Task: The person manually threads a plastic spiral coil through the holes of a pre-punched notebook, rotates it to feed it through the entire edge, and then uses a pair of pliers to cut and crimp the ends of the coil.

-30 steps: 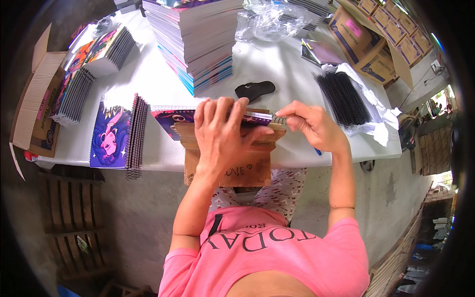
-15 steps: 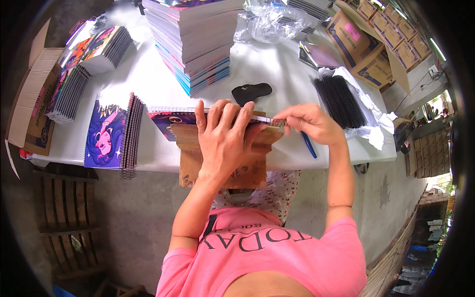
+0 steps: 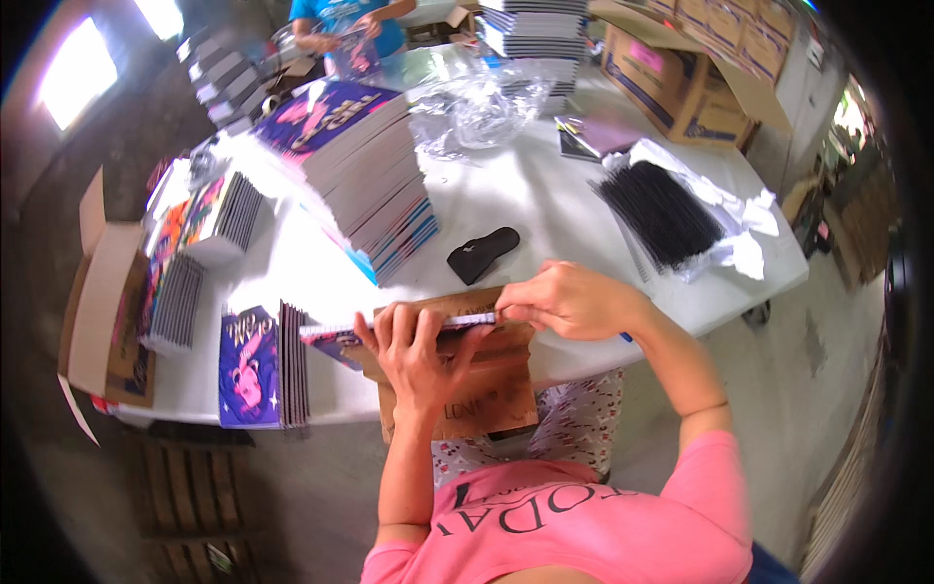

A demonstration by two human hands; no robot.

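Against brown stand, lower centre, steadies notebook mid-frame with left hand clamped over it. Probably light, stiff-covered, loose-paged; best held across its top edge. Pinches at right end with right hand, fingertips together; cannot tell on what.

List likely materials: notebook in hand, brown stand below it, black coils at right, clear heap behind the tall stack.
Notebook: probably paper pages, card cover; pale edge, printed purple face, finish unclear.
Brown stand: likely wood, matte; flat-faced, grain unclear, cardboard possible.
Black coils: plastic or coated wire, can't tell; fine, dense dark lines.
Clear heap: thin plastic film, glossy; see-through, crumpled, bright highlights.
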